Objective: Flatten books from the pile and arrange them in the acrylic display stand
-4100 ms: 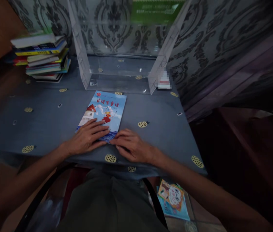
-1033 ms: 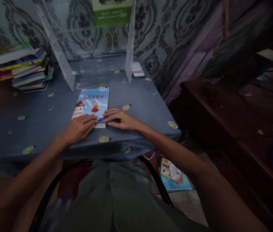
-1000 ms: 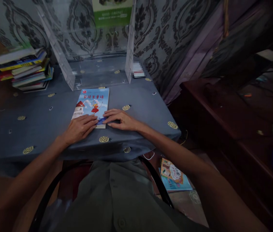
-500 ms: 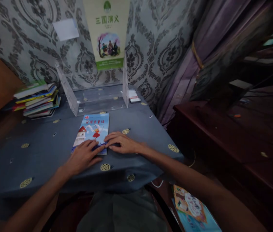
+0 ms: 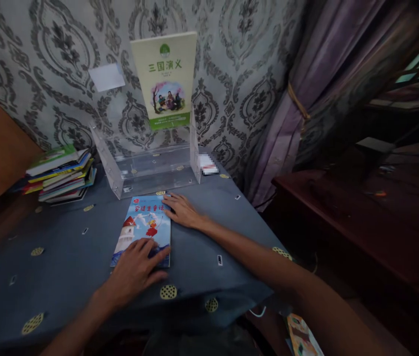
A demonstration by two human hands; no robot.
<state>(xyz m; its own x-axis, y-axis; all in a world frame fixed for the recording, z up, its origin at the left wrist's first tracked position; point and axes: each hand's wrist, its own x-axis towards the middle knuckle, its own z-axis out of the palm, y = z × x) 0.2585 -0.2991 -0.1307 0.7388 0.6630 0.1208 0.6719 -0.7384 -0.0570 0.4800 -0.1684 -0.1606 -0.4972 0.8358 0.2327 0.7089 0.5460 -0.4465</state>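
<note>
A blue children's book (image 5: 148, 230) with red Chinese lettering, a tower and a red-clad figure on its cover lies closed on the table. My left hand (image 5: 137, 264) rests on its lower part, fingers spread. At the upper right corner of the cover, my right hand (image 5: 181, 210) lies with its fingers stretched over the edge. Just behind the book stands a clear acrylic stand (image 5: 157, 185). Above it, a pale green book (image 5: 168, 96) is upright, front cover facing me.
Several stacked books (image 5: 66, 175) are at the left on the patterned blue tablecloth (image 5: 64, 267). A small white packet (image 5: 208, 164) sits right of the stand. A dark red cabinet (image 5: 343, 217) stands beyond the table's right edge. Below, another book (image 5: 302, 336) is partly visible.
My right hand has slid up the book's right side, from near its lower edge to the upper corner. The left hand stays on the lower cover. The view has tilted upward.
</note>
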